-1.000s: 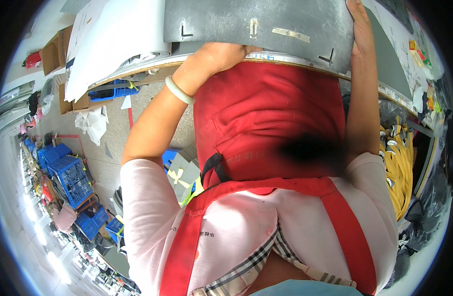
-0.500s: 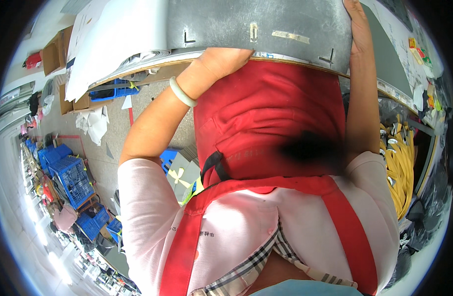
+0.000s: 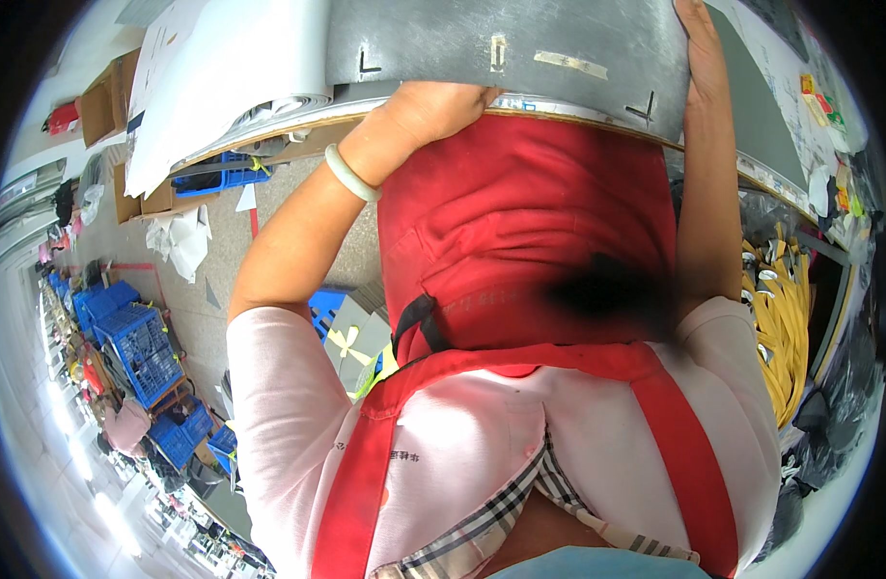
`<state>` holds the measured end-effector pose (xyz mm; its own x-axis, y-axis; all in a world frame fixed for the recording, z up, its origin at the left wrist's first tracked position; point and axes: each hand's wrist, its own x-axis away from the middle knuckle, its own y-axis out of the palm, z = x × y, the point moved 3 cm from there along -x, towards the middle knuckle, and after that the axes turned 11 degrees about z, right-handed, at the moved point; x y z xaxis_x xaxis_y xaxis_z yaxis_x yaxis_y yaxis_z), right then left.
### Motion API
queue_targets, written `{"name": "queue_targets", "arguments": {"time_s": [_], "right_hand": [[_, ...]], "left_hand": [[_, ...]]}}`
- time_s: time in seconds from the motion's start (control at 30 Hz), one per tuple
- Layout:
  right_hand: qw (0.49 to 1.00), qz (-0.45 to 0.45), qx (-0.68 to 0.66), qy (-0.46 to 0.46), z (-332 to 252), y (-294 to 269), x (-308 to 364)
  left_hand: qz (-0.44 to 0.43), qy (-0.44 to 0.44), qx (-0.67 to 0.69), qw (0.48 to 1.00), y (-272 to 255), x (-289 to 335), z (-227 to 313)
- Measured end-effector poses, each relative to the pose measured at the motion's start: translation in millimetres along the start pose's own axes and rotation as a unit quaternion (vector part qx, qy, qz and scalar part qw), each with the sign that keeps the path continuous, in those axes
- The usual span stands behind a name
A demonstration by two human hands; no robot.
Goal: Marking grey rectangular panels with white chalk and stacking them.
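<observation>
A dark grey board (image 3: 443, 43) with black corner marks and strips of tape lies at the table's near edge. My left hand (image 3: 441, 108), with a pale bangle (image 3: 351, 174) on its wrist, is curled at the board's near edge. Its fingertips are partly hidden under that edge. My right hand (image 3: 704, 48) holds the board's right side, its fingers running up to the top of the view. A roll of white sheet material (image 3: 250, 58) lies left of the board.
A pale table edge (image 3: 298, 124) runs in front of my red apron (image 3: 530, 212). Yellow straps (image 3: 779, 328) hang at the right, near black plastic bags (image 3: 848, 357). Blue crates (image 3: 139, 352) and a cardboard box (image 3: 110, 96) stand at the left. Crumpled white paper (image 3: 180, 241) lies on the floor.
The board's near edge has shifted slightly up and away from me, with my left hand moving along with it. My right hand stays nearly where it was.
</observation>
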<state>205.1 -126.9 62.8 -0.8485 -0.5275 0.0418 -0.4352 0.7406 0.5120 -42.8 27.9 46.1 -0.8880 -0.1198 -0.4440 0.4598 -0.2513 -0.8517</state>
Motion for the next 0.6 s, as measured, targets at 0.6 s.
{"name": "queue_targets", "arguments": {"time_s": [0.6], "right_hand": [[0.994, 0.099, -0.024, -0.03, -26, -27, 3]], "left_hand": [[0.018, 0.123, 0.078, 0.989, 83, -69, 79]]}}
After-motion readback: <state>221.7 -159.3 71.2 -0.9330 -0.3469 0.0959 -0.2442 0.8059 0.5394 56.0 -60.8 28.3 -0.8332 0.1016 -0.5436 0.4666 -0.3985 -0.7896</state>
